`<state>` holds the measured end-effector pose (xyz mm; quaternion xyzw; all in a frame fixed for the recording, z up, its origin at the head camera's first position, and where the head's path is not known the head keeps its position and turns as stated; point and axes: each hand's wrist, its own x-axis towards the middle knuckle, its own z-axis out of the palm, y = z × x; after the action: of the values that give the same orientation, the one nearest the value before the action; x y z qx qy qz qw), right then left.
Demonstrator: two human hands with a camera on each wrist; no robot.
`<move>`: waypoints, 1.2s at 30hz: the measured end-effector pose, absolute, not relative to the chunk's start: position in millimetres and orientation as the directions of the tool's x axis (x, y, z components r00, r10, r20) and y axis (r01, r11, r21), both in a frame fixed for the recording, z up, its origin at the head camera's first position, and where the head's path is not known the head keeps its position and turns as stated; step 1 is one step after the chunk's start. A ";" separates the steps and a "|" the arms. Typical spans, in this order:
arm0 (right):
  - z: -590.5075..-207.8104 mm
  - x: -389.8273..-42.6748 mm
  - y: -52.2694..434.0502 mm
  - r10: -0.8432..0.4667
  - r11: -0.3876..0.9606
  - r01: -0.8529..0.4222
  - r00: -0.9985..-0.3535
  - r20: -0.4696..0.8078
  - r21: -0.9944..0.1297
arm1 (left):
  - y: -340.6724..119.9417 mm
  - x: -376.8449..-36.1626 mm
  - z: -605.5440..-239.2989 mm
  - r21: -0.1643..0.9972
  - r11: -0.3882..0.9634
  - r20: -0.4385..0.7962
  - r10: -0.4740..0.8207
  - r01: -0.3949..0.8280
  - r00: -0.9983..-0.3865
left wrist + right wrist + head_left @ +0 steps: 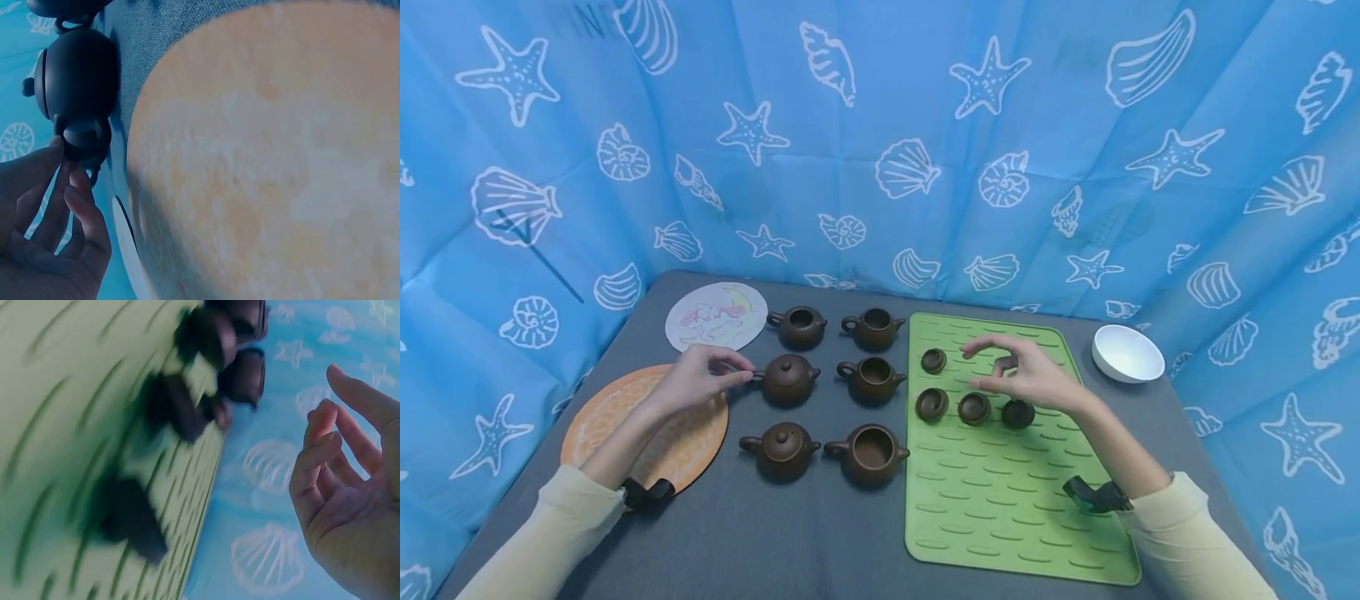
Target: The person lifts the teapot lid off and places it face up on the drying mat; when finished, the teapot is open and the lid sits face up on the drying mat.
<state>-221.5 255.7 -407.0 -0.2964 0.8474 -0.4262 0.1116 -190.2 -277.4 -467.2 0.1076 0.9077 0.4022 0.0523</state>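
Note:
Several small brown teapots stand in two columns on the grey table (820,533). My left hand (730,368) pinches the handle of the lidded middle-left teapot (790,379); in the left wrist view the thumb and a finger of the left hand (65,164) close on that teapot's (78,72) handle ring. My right hand (1003,358) hovers over the green mat (992,500) with loosely spread fingers and holds nothing, also empty as the right hand (331,425) in its wrist view. Several loose brown lids lie below it, the nearest (1018,413) by the palm.
An orange plate (658,442) lies under my left forearm, with a round pictured disc (717,315) behind it. A white bowl (1127,353) sits at the mat's far right corner. Blue shell-print cloth (880,125) walls in the table on three sides.

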 end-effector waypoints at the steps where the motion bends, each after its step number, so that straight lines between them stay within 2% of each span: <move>1: -405.2 -223.0 247.7 -0.611 0.449 -0.415 -0.789 0.066 -0.792 | -277.0 -190.0 -467.2 0.744 0.651 -0.010 0.235 0.150 -0.972; 18: -398.2 -254.3 100.6 -0.781 0.340 -0.482 -0.624 0.044 -0.807 | -274.8 -186.7 -468.6 0.749 0.644 0.012 0.223 0.157 -0.975; 27: -407.9 -268.5 35.5 -0.838 0.334 -0.449 -0.544 -0.043 -0.829 | -274.8 -185.6 -469.0 0.752 0.647 -0.005 0.197 0.126 -0.980; 31: -414.4 -274.2 16.8 -0.843 0.352 -0.417 -0.529 -0.091 -0.838 | -274.4 -185.4 -468.2 0.753 0.650 -0.025 0.178 0.099 -0.984; 36: -422.5 -276.1 5.0 -0.823 0.400 -0.378 -0.549 -0.147 -0.835 | -274.4 -184.3 -467.4 0.758 0.646 -0.029 0.172 0.091 -0.985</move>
<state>-276.1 5.0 -422.5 -0.3813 0.7874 -0.3929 0.2833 -184.3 -274.4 -467.4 0.0727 0.9059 0.4142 0.0493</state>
